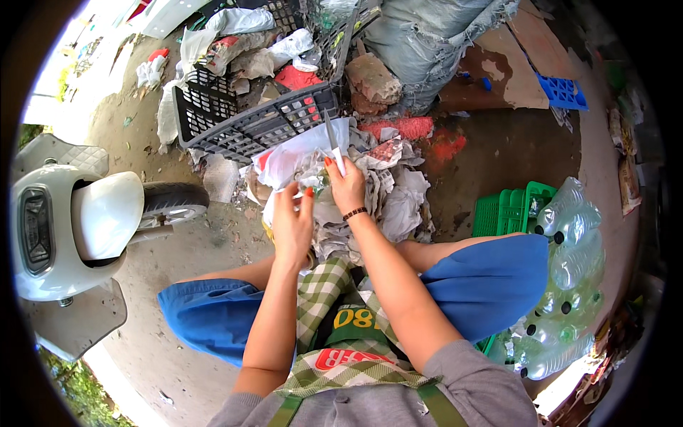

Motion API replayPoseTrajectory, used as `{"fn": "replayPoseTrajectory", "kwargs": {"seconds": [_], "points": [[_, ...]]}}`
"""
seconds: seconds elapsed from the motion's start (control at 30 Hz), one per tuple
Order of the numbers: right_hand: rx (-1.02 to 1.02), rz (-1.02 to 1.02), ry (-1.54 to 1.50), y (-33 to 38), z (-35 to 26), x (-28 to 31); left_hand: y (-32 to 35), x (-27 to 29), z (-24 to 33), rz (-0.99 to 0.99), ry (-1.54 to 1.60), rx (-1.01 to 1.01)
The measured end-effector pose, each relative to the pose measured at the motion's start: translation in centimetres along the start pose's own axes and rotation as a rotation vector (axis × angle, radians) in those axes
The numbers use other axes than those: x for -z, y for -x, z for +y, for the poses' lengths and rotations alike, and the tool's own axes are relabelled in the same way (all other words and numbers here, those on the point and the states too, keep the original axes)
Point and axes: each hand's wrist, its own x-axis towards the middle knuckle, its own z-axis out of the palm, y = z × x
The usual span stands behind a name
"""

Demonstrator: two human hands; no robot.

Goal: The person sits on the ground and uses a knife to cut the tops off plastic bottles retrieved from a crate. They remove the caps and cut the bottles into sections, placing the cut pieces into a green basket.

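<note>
My right hand [346,186] grips a knife [333,139] by its white handle, the narrow blade pointing away from me. Close by on the left, my left hand [293,224] has its thumb and forefinger apart. Its fingertips are beside a whitish plastic bag [295,154]; whether they touch it is hard to see. Beneath both hands lies a heap of crumpled plastic and paper scraps [331,220], which spreads between my legs. The bag lies on the far side of this heap, against a black plastic crate [263,128].
More bags and scraps fill the crate. Behind the heap are a broken brick [373,78] and a bulging grey woven sack [434,46]. A white scooter [107,213] stands at left. At right are a green basket [501,213] and several clear bottles [573,263].
</note>
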Motion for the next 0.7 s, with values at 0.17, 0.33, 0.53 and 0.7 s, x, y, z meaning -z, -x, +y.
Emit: {"fn": "replayPoseTrajectory", "kwargs": {"seconds": [0.17, 0.33, 0.53, 0.7], "points": [[-0.128, -0.060, -0.286, 2.1, 5.2, 1.0, 1.8, -4.9, -1.5, 0.048, -0.257, -0.189], [-0.172, -0.055, 0.049, 2.4, 7.0, 0.8, 1.9, -6.2, -4.3, 0.047, -0.256, -0.220], [-0.109, -0.489, 0.142, -1.8, 0.7, 2.2, 2.3, -7.0, -5.1, -0.014, 0.167, -0.108], [0.038, -0.737, 0.446, -2.1, 2.6, 1.5, 2.4, -7.1, -5.4, 0.027, 0.352, 0.034]]}}
